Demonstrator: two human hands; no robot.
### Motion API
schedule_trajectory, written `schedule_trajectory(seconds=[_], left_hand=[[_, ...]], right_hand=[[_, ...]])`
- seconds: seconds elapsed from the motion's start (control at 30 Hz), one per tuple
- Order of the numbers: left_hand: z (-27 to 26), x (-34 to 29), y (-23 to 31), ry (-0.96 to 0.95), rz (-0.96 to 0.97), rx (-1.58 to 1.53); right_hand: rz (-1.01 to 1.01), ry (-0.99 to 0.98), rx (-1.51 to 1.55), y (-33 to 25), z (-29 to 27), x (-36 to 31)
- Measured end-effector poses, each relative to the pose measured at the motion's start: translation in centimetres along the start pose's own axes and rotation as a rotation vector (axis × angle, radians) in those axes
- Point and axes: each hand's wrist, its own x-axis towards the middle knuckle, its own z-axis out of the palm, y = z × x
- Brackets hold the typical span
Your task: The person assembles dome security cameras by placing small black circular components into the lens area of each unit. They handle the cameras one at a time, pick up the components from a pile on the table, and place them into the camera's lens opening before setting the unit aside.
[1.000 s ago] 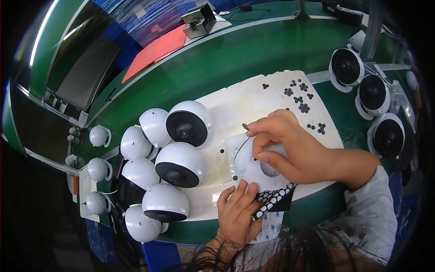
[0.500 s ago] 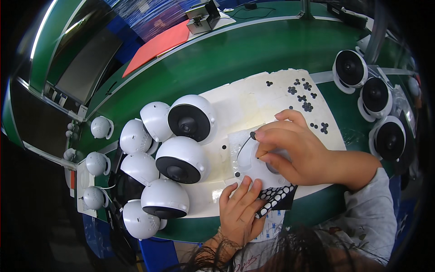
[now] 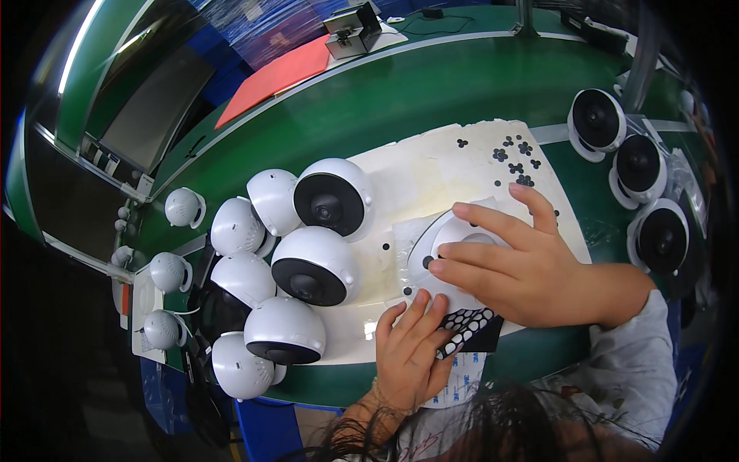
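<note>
In front of me a white round camera base lies on a translucent padded sheet, partly hidden by my right hand. My right hand stretches over it, fingers apart. Its fingertips touch the base beside a small black round pad; another black pad sits near the lower left edge. My left hand rests its long fingertips at the base's near edge. Between its fingers and thumb is a black sticker sheet with rows of white circles; part of the grip is hidden.
Several white dome cameras crowd the left of the pale board. Three more cameras stand at the right. Loose black pads lie at the board's far right. A red sheet and metal box are at the back.
My right hand has gone from a pinch over the base to spread fingers lying on it. A black pad now shows on the base by its fingertips. My left hand stays nearly put.
</note>
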Motion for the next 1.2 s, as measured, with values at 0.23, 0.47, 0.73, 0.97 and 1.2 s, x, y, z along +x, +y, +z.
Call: schedule_trajectory(seconds=[0.23, 0.47, 0.73, 0.97, 1.2], left_hand=[[0.5, -0.1, 0.0, 0.037, -0.016, -0.059], [0.6, -0.2, -0.1, 0.051, -0.036, -0.063], [0.5, -0.1, -0.1, 0.065, -0.024, -0.049], [0.6, -0.1, 0.1, 0.063, -0.052, -0.059], [0.6, 0.1, 0.4, 0.086, -0.087, -0.104]], right_hand=[[0.181, 0.058, 0.518, 1.1, 0.6, -3.5], [0.286, -0.033, 0.664, 0.7, 1.5, -3.4], [0.245, -0.050, 0.627, 0.4, 1.3, -3.2], [0.134, 0.001, 0.401, 0.3, 1.4, -3.6], [-0.011, 0.063, -0.028, -0.4, 0.8, -4.9]])
